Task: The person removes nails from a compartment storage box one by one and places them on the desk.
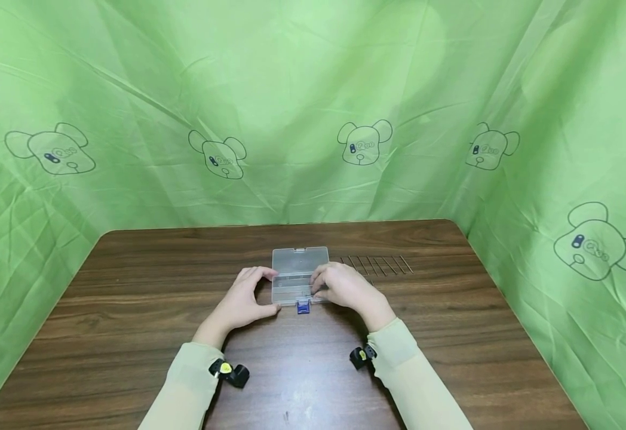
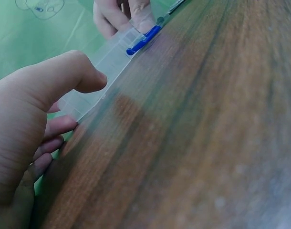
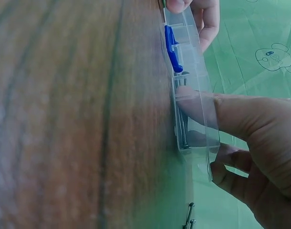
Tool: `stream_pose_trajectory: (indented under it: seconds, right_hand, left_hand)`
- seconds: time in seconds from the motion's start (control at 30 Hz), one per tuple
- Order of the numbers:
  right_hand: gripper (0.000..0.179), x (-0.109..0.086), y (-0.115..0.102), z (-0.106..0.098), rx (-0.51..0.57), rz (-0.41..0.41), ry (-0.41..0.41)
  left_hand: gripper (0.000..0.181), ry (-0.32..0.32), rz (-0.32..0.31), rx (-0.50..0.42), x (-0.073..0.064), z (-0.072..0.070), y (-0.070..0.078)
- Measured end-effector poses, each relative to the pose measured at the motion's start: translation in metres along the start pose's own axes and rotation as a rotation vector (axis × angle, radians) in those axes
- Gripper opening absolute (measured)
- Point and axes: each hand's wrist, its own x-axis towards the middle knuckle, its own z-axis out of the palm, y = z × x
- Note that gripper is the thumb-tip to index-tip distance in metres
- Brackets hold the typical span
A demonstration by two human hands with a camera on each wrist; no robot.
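A clear plastic compartment box (image 1: 299, 261) lies on the table, its lid raised at the far side and a blue latch (image 1: 303, 307) at the front. My left hand (image 1: 240, 301) holds the box's left side, thumb at the near corner and fingers behind. Inside the right-end compartment, the thumb and fingers of my right hand (image 1: 347, 286) are at thin metal nails (image 3: 184, 124); they seem to pinch one, partly seen through the plastic. To the right, several more long nails (image 1: 407, 264) lie in a slanted row, heads showing in the right wrist view.
The brown wooden table (image 1: 146, 298) has rounded far corners. Green fabric (image 1: 291, 89) with printed bear heads hangs behind and along both sides. Each sleeve carries a black wrist camera (image 1: 235, 375).
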Motion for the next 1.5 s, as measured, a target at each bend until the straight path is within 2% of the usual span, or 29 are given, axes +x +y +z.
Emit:
stream_pose_trajectory:
  seconds: [0.37,0.47,0.67,0.83,1.13,1.5]
  right_hand:
    - [0.006,0.0,0.005,-0.005,0.111,-0.044,-0.017]
    - [0.006,-0.001,0.008,-0.008,0.153,-0.043,0.003]
    - [0.006,-0.004,0.01,-0.016,0.301,-0.047,0.07]
    - [0.01,-0.008,0.012,-0.024,0.374,-0.02,0.107]
    - [0.012,-0.022,0.018,-0.035,0.434,0.048,0.146]
    - [0.014,-0.049,0.034,-0.045,0.446,0.138,0.217]
  left_hand:
    - [0.071,0.023,0.026,-0.004,-0.001,0.0,-0.002]
    - [0.07,0.021,0.022,0.003,-0.001,0.0,-0.002]
    - [0.07,0.014,0.012,-0.008,0.0,-0.002,-0.001]
    - [0.07,0.018,0.014,-0.008,0.0,-0.003,0.0]
    - [0.071,0.007,0.01,0.006,0.0,0.001,-0.002]
    - [0.072,0.011,0.008,-0.002,-0.002,0.0,0.001]
